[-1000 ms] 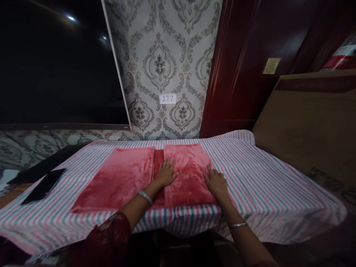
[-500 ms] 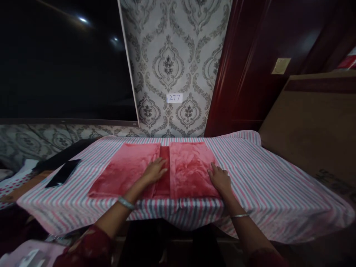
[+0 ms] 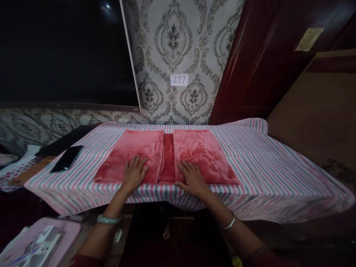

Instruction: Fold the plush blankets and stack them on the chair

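Observation:
A plush pinkish-red blanket (image 3: 203, 148) lies on the table with its left and right sides folded inward. Between the two flaps a darker red strip shows. My left hand (image 3: 134, 173) rests flat on the left flap near its front edge, fingers spread. On the right flap, close to its inner edge, my right hand (image 3: 192, 178) lies with the fingers stretched out. Neither hand grips the fabric.
A striped cloth (image 3: 272, 170) covers the table. Toward its left end lies a black phone (image 3: 66, 159). A large dark screen (image 3: 63, 55) stands behind on the left, and a cardboard box (image 3: 319, 111) at the right. A pink stool (image 3: 63, 226) is at lower left.
My left hand has moved from the middle strip onto the left flap. My right hand has shifted from the right flap's outer edge to its inner edge. The view has tilted down.

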`<state>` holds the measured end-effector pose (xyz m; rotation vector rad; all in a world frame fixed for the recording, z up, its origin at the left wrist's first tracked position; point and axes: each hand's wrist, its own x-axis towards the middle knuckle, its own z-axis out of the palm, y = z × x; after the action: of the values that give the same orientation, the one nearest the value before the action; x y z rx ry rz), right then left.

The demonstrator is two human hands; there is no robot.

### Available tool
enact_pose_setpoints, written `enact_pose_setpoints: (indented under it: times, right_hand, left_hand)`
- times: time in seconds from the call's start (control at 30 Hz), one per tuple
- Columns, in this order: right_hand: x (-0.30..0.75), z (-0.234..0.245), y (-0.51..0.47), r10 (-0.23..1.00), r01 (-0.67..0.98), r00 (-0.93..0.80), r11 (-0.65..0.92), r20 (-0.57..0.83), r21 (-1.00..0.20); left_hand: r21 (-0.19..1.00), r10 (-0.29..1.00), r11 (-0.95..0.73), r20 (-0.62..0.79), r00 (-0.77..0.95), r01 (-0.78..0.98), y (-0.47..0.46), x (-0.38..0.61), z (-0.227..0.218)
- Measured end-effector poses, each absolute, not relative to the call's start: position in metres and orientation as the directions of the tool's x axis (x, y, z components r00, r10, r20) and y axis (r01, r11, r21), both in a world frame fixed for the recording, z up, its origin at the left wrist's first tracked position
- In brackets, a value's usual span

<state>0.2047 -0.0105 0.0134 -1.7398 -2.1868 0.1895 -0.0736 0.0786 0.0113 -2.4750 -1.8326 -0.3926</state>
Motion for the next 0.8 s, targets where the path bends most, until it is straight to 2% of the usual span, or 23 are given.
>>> enact_pose_setpoints:
  times: [0.13, 0.33, 0.53, 0.6, 0.7, 0.8]
  right_hand:
    - [0.195, 0.005, -0.011, 0.971, 0.938, -0.111, 0.173, 0.212, -0.3]
    - [0.191, -0.011, -0.011, 0.924, 0.945, -0.109, 0.21, 0.366, -0.251]
    - [0.195, -0.008, -0.002, 0.87, 0.9, -0.021, 0.231, 0.492, -0.37]
    - [0.191, -0.008, -0.004, 0.874, 0.907, -0.043, 0.238, 0.485, -0.347]
    - [0.184, -0.006, -0.012, 0.908, 0.931, -0.129, 0.25, 0.4, -0.266]
    - [0.183, 0.007, -0.016, 0.921, 0.904, -0.16, 0.281, 0.355, -0.322]
  left_hand:
    - [0.106, 0.928, -0.303, 0.258, 0.268, 0.947, 0.077, -0.071, 0.008]
    - [0.04, 0.928, -0.286, 0.258, 0.267, 0.957, 0.073, -0.067, 0.012]
    - [0.033, 0.934, -0.286, 0.235, 0.271, 0.958, 0.073, -0.068, 0.013]
    - [0.048, 0.932, -0.293, 0.239, 0.273, 0.955, 0.074, -0.069, 0.01]
    - [0.1, 0.925, -0.304, 0.267, 0.269, 0.947, 0.075, -0.071, 0.005]
    - [0.207, 0.919, -0.346, 0.269, 0.287, 0.915, 0.074, -0.074, 0.004]
